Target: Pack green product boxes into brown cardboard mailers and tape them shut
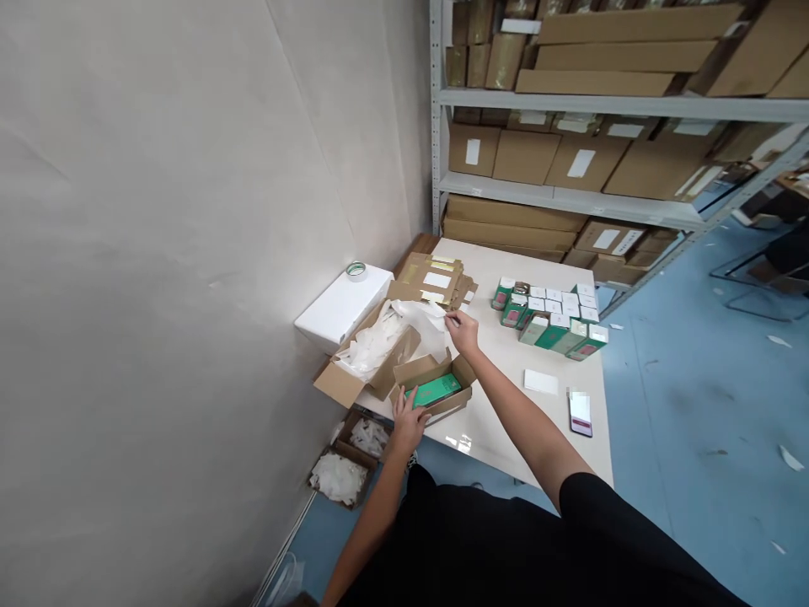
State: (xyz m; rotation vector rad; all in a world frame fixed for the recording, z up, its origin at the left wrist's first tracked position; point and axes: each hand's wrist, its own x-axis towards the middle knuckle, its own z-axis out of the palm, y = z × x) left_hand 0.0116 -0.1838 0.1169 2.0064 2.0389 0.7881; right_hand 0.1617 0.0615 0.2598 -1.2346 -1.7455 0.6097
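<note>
Between its thumb and fingers, my right hand (463, 331) pinches a corner of a thin white packing sheet (425, 324). That sheet stretches from a larger open carton (385, 371) filled with crumpled white packing material (372, 341). On the near left side of a smaller open cardboard box (458, 403), my left hand (408, 417) grips the wall, its fingertips reaching inside. A green box (436, 389) lies flat in that smaller cardboard box, and my left fingers touch or nearly touch its left end.
Several small green-and-white boxes (553, 316) stand on the white table (506, 434), near a white card (540, 382) and a phone (580, 411). Flattened cardboard (436, 278) lies behind. A tape roll (356, 271) rests on a white box (345, 308); shelves (569, 190) stand beyond.
</note>
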